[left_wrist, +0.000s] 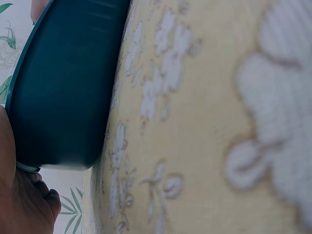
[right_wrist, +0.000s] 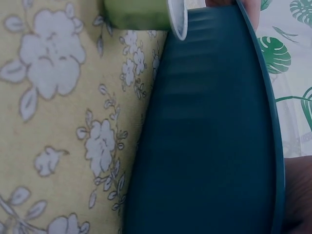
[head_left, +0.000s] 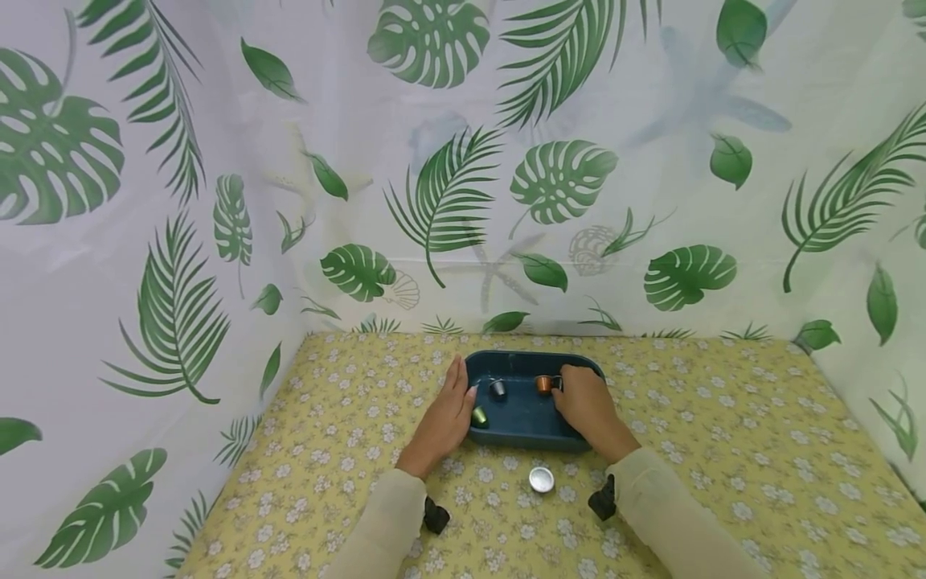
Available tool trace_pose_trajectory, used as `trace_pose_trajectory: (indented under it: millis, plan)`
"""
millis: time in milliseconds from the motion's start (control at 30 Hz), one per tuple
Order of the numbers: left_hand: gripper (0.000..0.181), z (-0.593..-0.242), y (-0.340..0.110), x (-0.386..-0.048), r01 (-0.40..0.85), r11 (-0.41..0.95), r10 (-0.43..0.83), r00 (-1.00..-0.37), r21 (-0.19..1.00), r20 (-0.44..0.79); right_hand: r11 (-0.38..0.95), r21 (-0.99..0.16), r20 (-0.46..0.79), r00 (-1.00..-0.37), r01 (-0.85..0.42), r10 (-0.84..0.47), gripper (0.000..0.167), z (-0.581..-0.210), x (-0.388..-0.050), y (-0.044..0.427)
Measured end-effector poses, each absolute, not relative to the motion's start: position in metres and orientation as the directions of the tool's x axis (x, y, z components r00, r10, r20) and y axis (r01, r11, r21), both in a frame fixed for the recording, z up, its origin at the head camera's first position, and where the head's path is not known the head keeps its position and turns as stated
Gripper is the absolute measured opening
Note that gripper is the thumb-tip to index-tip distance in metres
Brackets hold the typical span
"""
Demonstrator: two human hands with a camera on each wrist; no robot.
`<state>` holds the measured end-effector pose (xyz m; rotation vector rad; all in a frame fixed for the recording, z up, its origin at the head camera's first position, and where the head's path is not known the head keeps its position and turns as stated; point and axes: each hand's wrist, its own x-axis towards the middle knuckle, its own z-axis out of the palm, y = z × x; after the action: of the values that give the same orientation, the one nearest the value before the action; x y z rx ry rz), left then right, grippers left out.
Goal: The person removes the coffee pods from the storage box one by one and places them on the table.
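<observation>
A dark blue tray (head_left: 531, 414) with rounded corners sits on the table. My left hand (head_left: 441, 418) holds its left end, the thumb at the rim and the other fingers along the outside. My right hand (head_left: 589, 406) reaches over the right end, its fingertips at the rim of an orange coffee capsule (head_left: 543, 385) and seeming to pinch it. Its other fingers are partly hidden. A silver capsule (head_left: 497, 389) and a green capsule (head_left: 480, 416) lie in the tray's left part. In the right wrist view, another green capsule (right_wrist: 139, 13) stands outside the tray.
That outside capsule shows its silver lid (head_left: 541, 480) in the head view, between the forearms and in front of the tray. A yellow flowered cloth (head_left: 347, 450) covers the table. Leaf-patterned white sheets (head_left: 463, 201) hang behind and at both sides.
</observation>
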<state>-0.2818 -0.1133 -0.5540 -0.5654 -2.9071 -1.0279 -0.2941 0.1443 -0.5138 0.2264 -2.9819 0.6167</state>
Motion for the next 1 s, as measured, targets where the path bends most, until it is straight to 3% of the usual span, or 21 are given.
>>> trace_pose_trajectory:
  millis: [200, 667, 1000]
  plan:
    - [0.076, -0.556, -0.113, -0.284, 0.344, 0.722, 0.336, -0.933, 0.601, 0.131, 0.916, -0.367, 0.112, -0.985, -0.162, -0.129, 0.022, -0.514, -0.297, 0.145]
    - [0.066, -0.556, -0.114, -0.284, 0.336, 0.734, 0.328, -0.936, 0.591, 0.124, 0.929, -0.32, 0.148, -0.978, -0.186, -0.145, 0.019, -0.52, -0.296, 0.142]
    - [0.071, -0.557, -0.114, -0.284, 0.34, 0.731, 0.328, -0.935, 0.592, 0.132, 0.925, -0.332, 0.12, -0.981, -0.185, -0.154, 0.019, -0.524, -0.3, 0.139]
